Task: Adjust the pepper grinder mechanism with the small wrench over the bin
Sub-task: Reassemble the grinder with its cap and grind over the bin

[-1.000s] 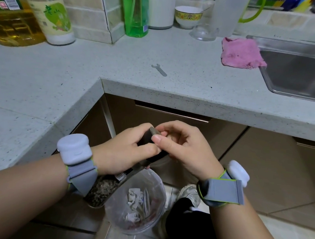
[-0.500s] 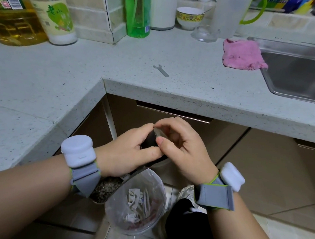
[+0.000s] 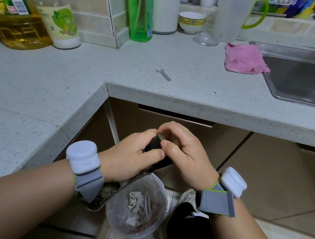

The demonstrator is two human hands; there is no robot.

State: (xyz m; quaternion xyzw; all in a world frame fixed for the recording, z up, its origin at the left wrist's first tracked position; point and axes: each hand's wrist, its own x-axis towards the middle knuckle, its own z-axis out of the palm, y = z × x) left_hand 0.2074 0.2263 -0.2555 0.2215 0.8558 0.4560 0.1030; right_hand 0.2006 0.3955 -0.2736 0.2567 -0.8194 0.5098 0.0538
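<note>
1. I am holding the pepper grinder (image 3: pixel 151 157) in both hands. My left hand (image 3: pixel 130 154) is wrapping round its dark upper section, thumb lying across the front, while the clear body full of peppercorns is slanting down behind my left wrist.
2. My right hand (image 3: pixel 184 158) is curling its fingers over the grinder's top end and pinching there, thumb tip meeting my left thumb. What sits under those fingers I cannot tell, as the mechanism itself is hidden.
3. Directly beneath both hands, the bin (image 3: pixel 160 186) is standing on the floor with crumpled paper inside, so anything spilling should be dropping into it.
4. The small wrench (image 3: pixel 163 74) is not in either hand. It is lying flat on the counter (image 3: pixel 81 81) well beyond my hands, up and ahead, apart from everything else.
5. I judge I am working the top by fingers alone, with the wrench step not yet begun. The next move is calling for my right hand to let go, reach over the counter edge for the wrench, and bring it back while my left is keeping the grinder above the bin.
6. Nothing is blocking that reach. A pink cloth (image 3: pixel 245 58) is sitting farther to the right of the wrench beside the sink (image 3: pixel 299 76), and bottles and a bowl are lining the far wall.
7. The risk I see is tilting the grinder while reaching and scattering pepper past the bin.
</note>
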